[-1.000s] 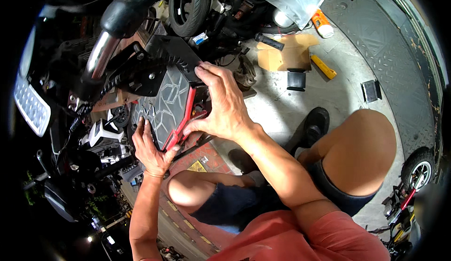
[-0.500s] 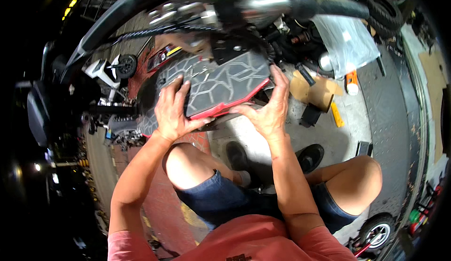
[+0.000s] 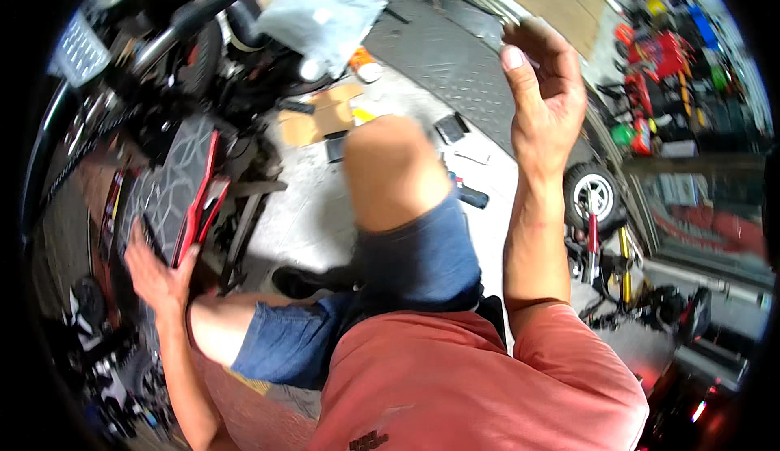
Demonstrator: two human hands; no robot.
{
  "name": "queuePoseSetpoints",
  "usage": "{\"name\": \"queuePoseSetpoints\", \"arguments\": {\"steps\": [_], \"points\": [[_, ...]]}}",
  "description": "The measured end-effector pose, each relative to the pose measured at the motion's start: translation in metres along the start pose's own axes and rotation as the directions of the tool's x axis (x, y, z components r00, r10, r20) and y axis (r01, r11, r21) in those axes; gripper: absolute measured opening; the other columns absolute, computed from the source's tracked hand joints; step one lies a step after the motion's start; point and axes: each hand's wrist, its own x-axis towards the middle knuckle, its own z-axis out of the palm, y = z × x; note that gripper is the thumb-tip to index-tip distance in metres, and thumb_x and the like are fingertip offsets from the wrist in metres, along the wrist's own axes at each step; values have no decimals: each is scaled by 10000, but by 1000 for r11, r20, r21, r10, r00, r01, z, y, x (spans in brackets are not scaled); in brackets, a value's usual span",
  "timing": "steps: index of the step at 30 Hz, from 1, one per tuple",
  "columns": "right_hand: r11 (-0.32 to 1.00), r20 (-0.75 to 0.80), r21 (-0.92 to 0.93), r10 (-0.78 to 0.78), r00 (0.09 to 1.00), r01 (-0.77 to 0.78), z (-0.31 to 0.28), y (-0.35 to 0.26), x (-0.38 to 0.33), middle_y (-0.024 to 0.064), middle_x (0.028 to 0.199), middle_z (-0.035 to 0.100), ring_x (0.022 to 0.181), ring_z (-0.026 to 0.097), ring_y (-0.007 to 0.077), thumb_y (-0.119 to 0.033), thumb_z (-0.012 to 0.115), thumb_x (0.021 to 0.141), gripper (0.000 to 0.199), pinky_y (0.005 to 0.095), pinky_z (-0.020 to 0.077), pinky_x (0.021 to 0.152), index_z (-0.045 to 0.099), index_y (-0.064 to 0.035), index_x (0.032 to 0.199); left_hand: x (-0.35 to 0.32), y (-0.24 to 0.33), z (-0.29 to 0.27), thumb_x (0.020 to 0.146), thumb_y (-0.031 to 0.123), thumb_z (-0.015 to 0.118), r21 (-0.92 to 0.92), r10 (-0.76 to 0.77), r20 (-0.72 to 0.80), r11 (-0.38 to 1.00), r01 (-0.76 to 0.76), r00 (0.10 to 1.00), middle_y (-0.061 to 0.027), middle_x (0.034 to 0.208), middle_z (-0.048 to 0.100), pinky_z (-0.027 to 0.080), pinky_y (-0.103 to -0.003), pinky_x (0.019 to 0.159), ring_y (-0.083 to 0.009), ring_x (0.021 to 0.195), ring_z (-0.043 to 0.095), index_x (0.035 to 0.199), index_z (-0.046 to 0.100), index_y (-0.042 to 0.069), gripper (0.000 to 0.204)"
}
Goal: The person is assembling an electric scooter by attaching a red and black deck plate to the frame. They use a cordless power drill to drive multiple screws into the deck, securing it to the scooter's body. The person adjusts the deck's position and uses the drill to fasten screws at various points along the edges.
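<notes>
At the left is a scooter deck (image 3: 175,171) with a dark top, a pale crackle pattern and a red side edge. My left hand (image 3: 160,280) lies on its near part, fingers stretched over the top and thumb apart beside the red edge. Whether it presses down is not clear. My right hand (image 3: 551,85) is raised at the right, away from the deck. Its fingers bend loosely, the thumb stands apart, and nothing shows in it; the fingertips are blurred.
A black handlebar tube (image 3: 215,0) arcs across the upper left. Beyond my knee lie cardboard (image 3: 321,118), a clear plastic bag (image 3: 321,16), an orange-and-white bottle (image 3: 366,65) and a dark-handled tool (image 3: 470,195). A small wheel (image 3: 591,193) stands right of my forearm.
My right hand has left the deck's edge and risen out to the right. My left hand stays at the deck. The view has swung to the right.
</notes>
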Motion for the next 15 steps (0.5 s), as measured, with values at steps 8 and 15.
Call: {"name": "queuePoseSetpoints", "arguments": {"steps": [8,15], "points": [[284,18,-913,745,667,-293,-146,248,-196,208,1122,766,1072,735,393,-284,771,888,394,517,578,947,699,-38,1187,10,8,16,767,742,782,-39,108,-54,993,-110,993,-227,1507,559,445,-521,1114,-446,1331,537,1601,438,25,1152],[340,309,-939,749,587,61,-95,278,-283,208,1181,713,1158,672,433,-157,782,787,592,548,524,999,606,-74,1347,9,-2,-4,694,675,876,-53,65,-18,996,-66,998,-221,1511,570,465,-495,1134,-435,1333,561,1565,477,23,1159]]}}
